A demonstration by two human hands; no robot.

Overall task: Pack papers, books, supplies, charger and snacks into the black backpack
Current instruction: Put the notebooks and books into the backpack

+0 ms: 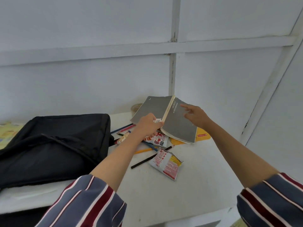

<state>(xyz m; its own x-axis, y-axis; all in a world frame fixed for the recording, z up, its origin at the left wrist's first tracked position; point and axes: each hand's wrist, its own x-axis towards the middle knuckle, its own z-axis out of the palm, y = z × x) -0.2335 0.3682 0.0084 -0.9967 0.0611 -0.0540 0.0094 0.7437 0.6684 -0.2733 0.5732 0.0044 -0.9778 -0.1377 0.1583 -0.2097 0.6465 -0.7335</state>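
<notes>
A grey-covered book [178,122] is held up, tilted, above the white table [196,177]. My left hand [148,124] grips its lower spine edge. My right hand [196,116] touches the right cover with its fingers spread. The black backpack [54,145] lies flat on the left of the table. Under and near the book lie several pencils [144,150], a black pen [144,160], a red-and-white snack packet [165,163], another snack packet [157,139] and a small wrapped snack [123,138]. A yellow item [202,135] lies under the book.
A roll of tape [136,108] stands by the pale wall behind the book. A yellow patterned cloth [8,131] shows at the far left. The table's front edge runs low across the view, with striped sleeves above it.
</notes>
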